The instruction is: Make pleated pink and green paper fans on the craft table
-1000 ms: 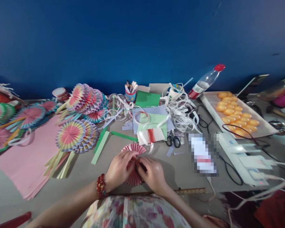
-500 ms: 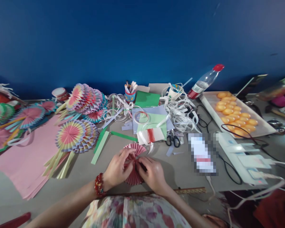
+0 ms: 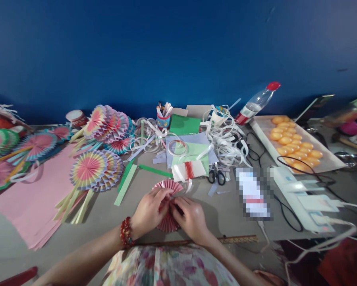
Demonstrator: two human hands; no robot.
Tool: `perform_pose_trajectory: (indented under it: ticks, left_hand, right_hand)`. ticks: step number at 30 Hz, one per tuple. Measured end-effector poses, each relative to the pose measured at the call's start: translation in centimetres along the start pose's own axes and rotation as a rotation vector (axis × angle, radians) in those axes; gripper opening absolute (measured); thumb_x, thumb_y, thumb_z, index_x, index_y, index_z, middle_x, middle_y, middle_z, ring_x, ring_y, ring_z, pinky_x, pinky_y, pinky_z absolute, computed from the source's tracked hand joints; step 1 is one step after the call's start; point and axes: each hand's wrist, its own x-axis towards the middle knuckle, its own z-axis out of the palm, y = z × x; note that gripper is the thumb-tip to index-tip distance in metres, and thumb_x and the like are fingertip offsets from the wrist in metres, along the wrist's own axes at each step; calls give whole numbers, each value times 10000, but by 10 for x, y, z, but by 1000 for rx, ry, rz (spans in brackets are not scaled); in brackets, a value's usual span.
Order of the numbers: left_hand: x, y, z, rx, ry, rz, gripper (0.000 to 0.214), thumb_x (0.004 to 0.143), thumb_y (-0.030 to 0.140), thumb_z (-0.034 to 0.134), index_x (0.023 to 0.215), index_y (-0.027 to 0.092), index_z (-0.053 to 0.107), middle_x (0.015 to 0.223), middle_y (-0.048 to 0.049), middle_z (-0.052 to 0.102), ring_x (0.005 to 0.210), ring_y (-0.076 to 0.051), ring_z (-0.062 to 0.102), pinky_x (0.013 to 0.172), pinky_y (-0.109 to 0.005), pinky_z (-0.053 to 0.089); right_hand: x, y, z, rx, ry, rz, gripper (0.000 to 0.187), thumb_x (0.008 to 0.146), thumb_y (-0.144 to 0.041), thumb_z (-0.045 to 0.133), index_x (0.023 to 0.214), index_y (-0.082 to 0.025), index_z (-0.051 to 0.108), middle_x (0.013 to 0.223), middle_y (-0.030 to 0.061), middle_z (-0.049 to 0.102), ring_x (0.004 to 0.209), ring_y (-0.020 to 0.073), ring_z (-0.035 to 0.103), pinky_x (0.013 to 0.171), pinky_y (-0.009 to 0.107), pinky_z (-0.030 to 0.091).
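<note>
A pleated pink paper fan [image 3: 168, 223] is spread into a round between my hands, close to the table's front edge. Its upper part shows above my fingers, its lower part beneath them; the centre is mostly covered. My left hand [image 3: 151, 209], a red bead bracelet [image 3: 126, 232] at its wrist, grips the fan from the left. From the right, my right hand [image 3: 190, 218] pinches near the middle with curled fingers. Just beyond lies a white card wound with red thread [image 3: 189, 170]. Black-handled scissors [image 3: 216, 177] rest to its right.
Finished paper fans [image 3: 89, 171] and pink sheets [image 3: 38, 198] lie on the left. White paper strips [image 3: 230, 147] tangle at the back. On the right are a phone [image 3: 253, 194], a power strip [image 3: 300, 198], a tray of orange-yellow ovals [image 3: 330, 159] and a bottle [image 3: 257, 102].
My left hand has shifted slightly right over the fan's centre, its fingers now nearer the right hand. The right hand has hardly moved.
</note>
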Motion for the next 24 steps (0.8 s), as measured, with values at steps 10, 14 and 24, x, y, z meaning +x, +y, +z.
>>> perform_pose_trajectory:
  ticks: [10, 14, 24]
  left_hand:
    - [-2, 5, -9, -124, 21, -106, 325, 891, 125, 477, 1196, 231, 507, 991, -50, 668, 876, -175, 652, 629, -225, 543]
    - [-1, 2, -8, 20, 29, 39, 321, 892, 97, 468, 1182, 218, 530, 968, -61, 686, 929, -216, 642, 883, -381, 523]
    - [4, -1, -6, 19, 2, 41, 274, 925, 98, 444, 1145, 216, 555, 1001, -55, 705, 962, -213, 640, 932, -393, 490]
  right_hand:
    - [0, -1, -1, 2, 3, -14, 130, 861, -122, 554, 865, -214, 645, 826, 28, 710, 736, 184, 658, 657, 253, 418]
    - [0, -1, -1, -8, -5, -8, 132, 876, -134, 536, 835, -212, 635, 807, 31, 705, 724, 183, 650, 648, 254, 413]
    - [-1, 0, -1, -17, 2, -22, 140, 881, -138, 532, 864, -215, 648, 821, 37, 715, 734, 188, 655, 651, 260, 420]
